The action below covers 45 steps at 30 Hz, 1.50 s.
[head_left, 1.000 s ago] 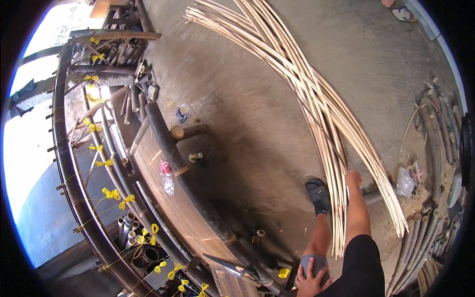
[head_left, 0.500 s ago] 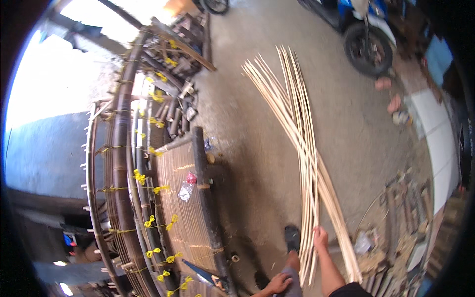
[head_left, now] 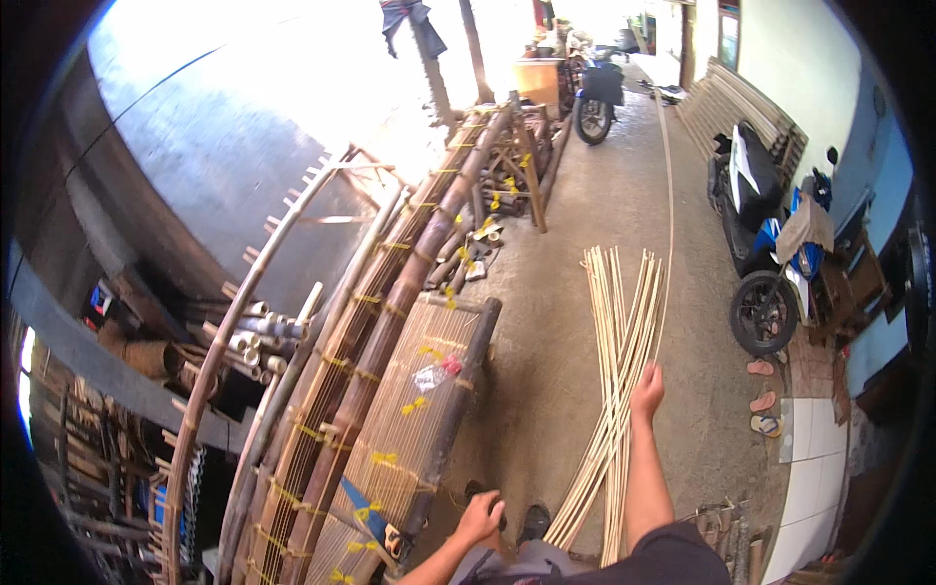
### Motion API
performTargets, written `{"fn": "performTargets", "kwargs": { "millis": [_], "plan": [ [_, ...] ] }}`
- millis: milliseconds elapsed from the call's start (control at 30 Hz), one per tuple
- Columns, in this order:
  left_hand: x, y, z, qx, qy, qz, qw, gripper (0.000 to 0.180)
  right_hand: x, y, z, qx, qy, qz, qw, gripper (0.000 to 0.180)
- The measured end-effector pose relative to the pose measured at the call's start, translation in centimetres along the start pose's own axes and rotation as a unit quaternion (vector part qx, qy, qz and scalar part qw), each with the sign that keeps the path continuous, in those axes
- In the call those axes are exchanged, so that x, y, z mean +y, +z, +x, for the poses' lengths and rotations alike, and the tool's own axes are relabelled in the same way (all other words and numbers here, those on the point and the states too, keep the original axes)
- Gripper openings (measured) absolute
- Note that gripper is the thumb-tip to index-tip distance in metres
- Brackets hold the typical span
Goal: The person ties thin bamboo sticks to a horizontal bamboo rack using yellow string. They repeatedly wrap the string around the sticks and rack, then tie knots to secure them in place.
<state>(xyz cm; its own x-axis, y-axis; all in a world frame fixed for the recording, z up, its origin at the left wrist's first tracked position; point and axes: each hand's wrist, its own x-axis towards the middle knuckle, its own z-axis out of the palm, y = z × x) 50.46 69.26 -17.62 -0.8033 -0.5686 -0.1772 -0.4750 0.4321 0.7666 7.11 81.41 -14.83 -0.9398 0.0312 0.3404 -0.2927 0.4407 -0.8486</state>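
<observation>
My right hand (head_left: 646, 390) is closed round one long, thin bamboo strip (head_left: 670, 195), which stretches far ahead over the floor. Beneath and beside that hand lie two bundles of pale bamboo strips (head_left: 612, 390), crossing each other on the concrete. My left hand (head_left: 480, 517) is near my knees with its fingers curled. Something dark shows at its fingers, too small to name. To its left, a handsaw (head_left: 366, 517) with a blue blade rests on a low slatted bamboo bench (head_left: 390, 439). A small plastic packet (head_left: 426, 378) lies on the bench too.
A long bamboo rack (head_left: 390, 302) tied with yellow cord runs along the left. Parked motorbikes (head_left: 770, 292) stand at the right and far end. Sandals (head_left: 763, 400) sit beside white tiles (head_left: 814, 458). Cut bamboo pieces (head_left: 726, 531) lie near right.
The view has tilted up and shows more of the passage ahead. My right hand has moved forward and now holds a single strip apart from the bundles. My left hand has lifted off my leg.
</observation>
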Motion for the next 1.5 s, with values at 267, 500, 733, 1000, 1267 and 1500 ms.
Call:
{"fn": "performTargets", "kwargs": {
  "millis": [267, 500, 733, 1000, 1267, 1500],
  "plan": [
    [5.4, -11.3, -4.1, 0.202, -0.006, 0.098, 0.974, 0.077, -35.4, 6.7, -1.2, -0.332, 0.193, 0.495, 0.779, 0.026],
    [6.4, -17.5, -20.0, 0.384, -0.088, 0.182, 0.901, 0.038, -47.2, 9.5, -6.9, -0.465, 0.241, 0.655, 0.545, 0.023],
    [9.6, -27.0, -33.1, 0.571, -0.123, 0.528, 0.617, 0.026, -47.4, 15.5, -11.4, -0.589, 0.277, 0.706, 0.279, 0.023],
    [5.0, -27.2, -35.6, 0.606, -0.179, 0.406, 0.66, 0.043, -48.2, 21.1, -5.4, -0.593, 0.249, 0.728, 0.235, 0.028],
    [-0.5, -25.6, -31.9, 0.762, -0.276, 0.179, 0.558, 0.048, -50.4, 20.0, -2.0, -0.624, 0.201, 0.703, 0.276, 0.033],
    [0.0, -29.2, -33.3, 0.728, 0.251, -0.637, 0.032, 0.044, -50.0, 15.3, -9.6, -0.535, 0.192, 0.694, 0.443, 0.037]
  ]
}}
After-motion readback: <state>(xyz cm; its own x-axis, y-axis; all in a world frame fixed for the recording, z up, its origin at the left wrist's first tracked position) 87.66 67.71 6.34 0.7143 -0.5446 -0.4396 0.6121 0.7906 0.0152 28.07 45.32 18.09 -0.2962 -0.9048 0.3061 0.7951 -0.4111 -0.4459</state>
